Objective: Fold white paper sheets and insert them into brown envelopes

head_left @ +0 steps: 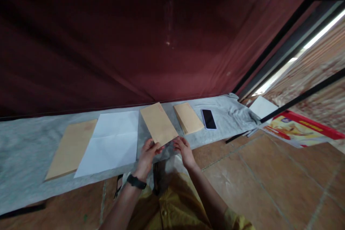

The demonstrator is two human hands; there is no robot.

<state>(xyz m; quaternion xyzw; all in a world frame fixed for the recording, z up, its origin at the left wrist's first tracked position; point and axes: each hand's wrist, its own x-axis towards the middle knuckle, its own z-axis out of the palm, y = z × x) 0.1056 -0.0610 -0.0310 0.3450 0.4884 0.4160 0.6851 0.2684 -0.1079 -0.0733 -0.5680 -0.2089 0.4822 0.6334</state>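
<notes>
A brown paper envelope (159, 124) is tilted up in front of me over the cloth-covered bench. My left hand (151, 151) grips its near left corner, thumb on top and fingers underneath. At the near right corner my right hand (184, 148) has its fingers curled against the edge, partly hidden. To the right lies a stack of brown envelopes (188, 118). Left of my hands a white sheet of paper (113, 140) with a crease across it overlaps another pile of brown envelopes (71, 147).
A phone (208, 119) with a dark screen lies right of the stack. Grey cloth (24, 151) covers the narrow bench, with a dark red hanging sheet (134, 43) behind. Black metal bars (302, 97) and a colourful printed box (299, 129) are at the right, over tiled floor (256, 172).
</notes>
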